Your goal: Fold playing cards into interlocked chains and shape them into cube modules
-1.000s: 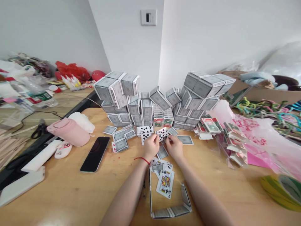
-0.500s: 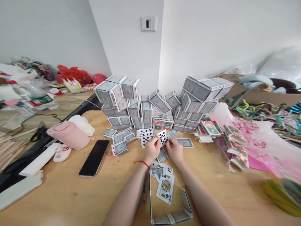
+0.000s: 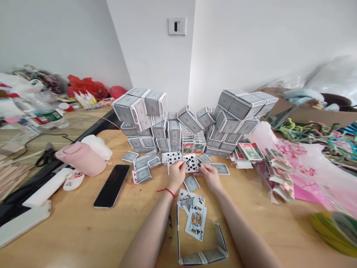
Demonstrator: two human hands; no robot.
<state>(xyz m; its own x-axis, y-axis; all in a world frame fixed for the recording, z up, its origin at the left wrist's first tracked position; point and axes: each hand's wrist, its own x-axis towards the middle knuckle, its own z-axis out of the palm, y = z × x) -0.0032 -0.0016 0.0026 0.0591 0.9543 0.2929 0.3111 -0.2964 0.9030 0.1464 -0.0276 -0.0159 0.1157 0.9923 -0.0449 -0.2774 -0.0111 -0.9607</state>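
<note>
My left hand (image 3: 176,175) and my right hand (image 3: 209,174) are both closed on one black-suited playing card (image 3: 191,163), held face up between them above the wooden table (image 3: 83,230). Just behind the card rises a wall of cubes folded from grey-backed cards (image 3: 173,123). Below my wrists lie loose cards, a face-up king (image 3: 196,221) among them. A bent strip of joined cards (image 3: 202,253) stands on edge near the front. A red string circles my left wrist.
A black phone (image 3: 112,185) lies left of my hands, beside a pink pouch (image 3: 81,158) and a white cylinder (image 3: 46,192). Card packs (image 3: 249,150) and pink plastic bags (image 3: 306,167) lie to the right. Cluttered bottles and red bags fill the far left.
The card, tilted between my fingers earlier, is now held flatter and face up. Both hands have shifted slightly away from me, towards the cube wall.
</note>
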